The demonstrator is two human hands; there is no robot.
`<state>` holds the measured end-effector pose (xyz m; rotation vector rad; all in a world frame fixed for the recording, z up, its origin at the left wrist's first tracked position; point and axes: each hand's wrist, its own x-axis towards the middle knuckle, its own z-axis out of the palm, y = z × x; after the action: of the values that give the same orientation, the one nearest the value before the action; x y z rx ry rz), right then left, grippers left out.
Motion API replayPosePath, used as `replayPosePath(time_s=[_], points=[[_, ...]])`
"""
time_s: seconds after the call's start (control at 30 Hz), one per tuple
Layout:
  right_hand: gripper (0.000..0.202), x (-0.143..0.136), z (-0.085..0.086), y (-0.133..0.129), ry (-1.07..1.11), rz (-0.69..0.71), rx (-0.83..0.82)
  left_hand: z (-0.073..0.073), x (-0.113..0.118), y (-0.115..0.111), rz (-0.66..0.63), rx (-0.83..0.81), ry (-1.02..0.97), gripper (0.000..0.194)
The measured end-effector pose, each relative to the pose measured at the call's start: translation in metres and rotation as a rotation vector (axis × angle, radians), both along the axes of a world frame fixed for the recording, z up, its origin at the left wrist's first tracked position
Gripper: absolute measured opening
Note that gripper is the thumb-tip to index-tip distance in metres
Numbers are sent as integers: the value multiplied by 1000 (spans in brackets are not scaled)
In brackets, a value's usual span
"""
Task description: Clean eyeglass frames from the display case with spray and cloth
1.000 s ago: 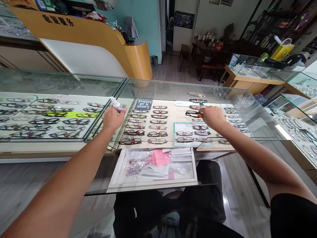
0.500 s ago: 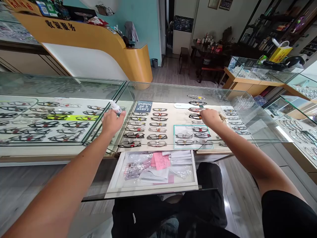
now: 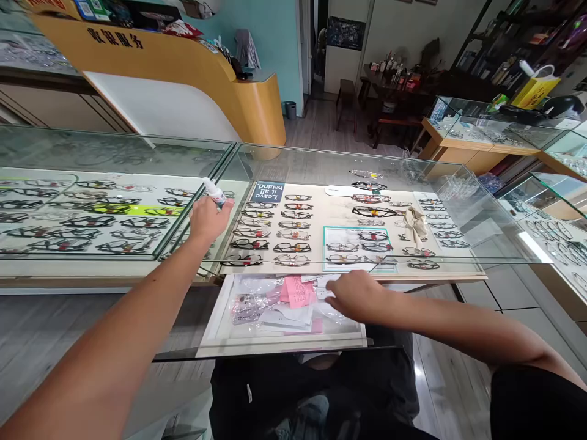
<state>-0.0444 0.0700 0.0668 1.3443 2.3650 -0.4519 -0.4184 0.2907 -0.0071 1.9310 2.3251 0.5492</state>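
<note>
Gripping a small, tapered white plastic bottle (image 3: 214, 191) in the closed left hand (image 3: 207, 218), above the clear glass case (image 3: 348, 153), left of the printed blue card (image 3: 267, 192); reaching with the right hand (image 3: 358, 296), fingers bent, over the white open drawer (image 3: 211, 319) at the near side; cannot tell if gripping anything there; inside, crinkled clear plastic (image 3: 247, 307) and flat pink paper (image 3: 298, 291); farther right, crumpled beige cloth (image 3: 414, 225) among thin curved spectacle frames (image 3: 373, 211).
</note>
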Motion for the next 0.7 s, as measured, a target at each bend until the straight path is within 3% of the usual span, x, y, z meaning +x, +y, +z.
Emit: replayPosePath(time_s=[0.1,0.23,0.33,0.47,0.7], points=[[37,2,-50,6,-50,-51,-113,0,1,0,3,-5,5,54],[34,22,-98,44,-97,-196,-50,0,3,-1,-1,19,-3,49],[31,35,-117,73,-154,-305,11,0,4,-2,4,33,-33,47],[42,45,-134,100,-211,-407,74,-2,3,-1,5,33,-60,48],[42,40,-158,132,-232,-434,59,-5,0,1,2,47,-57,50]])
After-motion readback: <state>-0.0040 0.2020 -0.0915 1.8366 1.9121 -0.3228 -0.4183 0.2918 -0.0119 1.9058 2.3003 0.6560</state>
